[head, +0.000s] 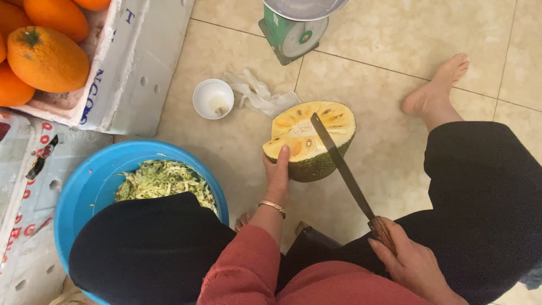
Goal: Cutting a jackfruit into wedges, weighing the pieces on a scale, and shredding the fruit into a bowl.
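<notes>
A halved jackfruit (316, 148) with yellow flesh and green rind stands on the tiled floor. My left hand (277, 174) presses against its near left side, a gold bangle on the wrist. My right hand (407, 262) grips the wooden handle of a long dark knife (339, 164). The blade lies across the fruit's cut face, its tip near the middle.
A blue basin (93, 181) of shredded green-white peelings sits at my left knee. A small white bowl (213, 99), a crumpled white bag (259, 95) and a green scale (293, 31) lie beyond. Oranges (48, 56) fill a foam box at upper left. My bare foot (435, 90) rests at right.
</notes>
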